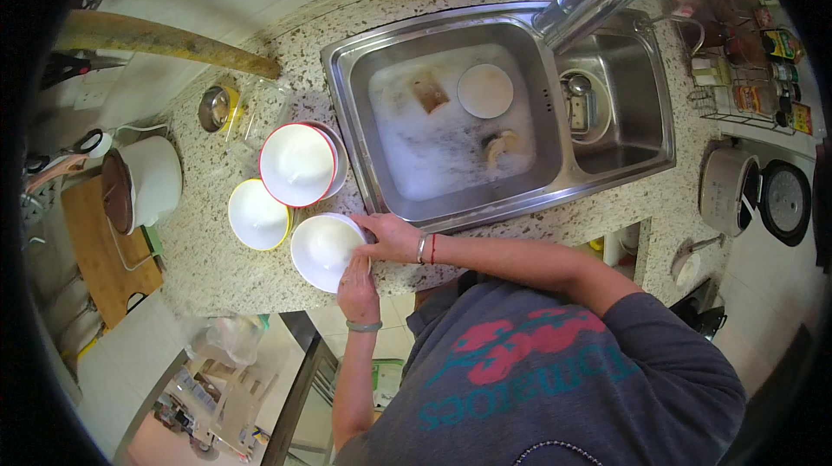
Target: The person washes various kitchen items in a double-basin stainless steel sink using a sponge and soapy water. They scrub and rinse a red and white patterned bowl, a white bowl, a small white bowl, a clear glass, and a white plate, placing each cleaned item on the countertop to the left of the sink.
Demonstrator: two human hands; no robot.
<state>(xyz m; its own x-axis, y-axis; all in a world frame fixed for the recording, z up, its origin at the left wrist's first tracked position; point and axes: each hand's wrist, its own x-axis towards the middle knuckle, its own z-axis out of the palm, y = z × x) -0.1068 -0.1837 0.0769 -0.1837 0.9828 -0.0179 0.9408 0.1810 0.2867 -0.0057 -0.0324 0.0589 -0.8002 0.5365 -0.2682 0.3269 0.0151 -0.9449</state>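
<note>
Both of my hands grip the edge of a white bowl [322, 245] at the front of the speckled counter [208, 280]. My right hand [390, 236] is closed on its right rim, with the fingers at the top edge. Lower down, my left hand [357, 288] holds the same bowl by its near right side. I cannot tell if the bowl rests on the counter or is slightly lifted. Close beside it stand a yellow-rimmed white bowl [257, 215] and a red-rimmed white bowl [296, 163], which overlaps another bowl [340, 158] beneath it.
A steel sink [347, 76] holds soapy water, with a pale round dish [485, 91] and a brownish item [430, 92] in it. The chrome faucet [598, 3] arches over the divider. At left are a white pot [156, 180] and a wooden board [100, 241]; a cooker [726, 193] stands right.
</note>
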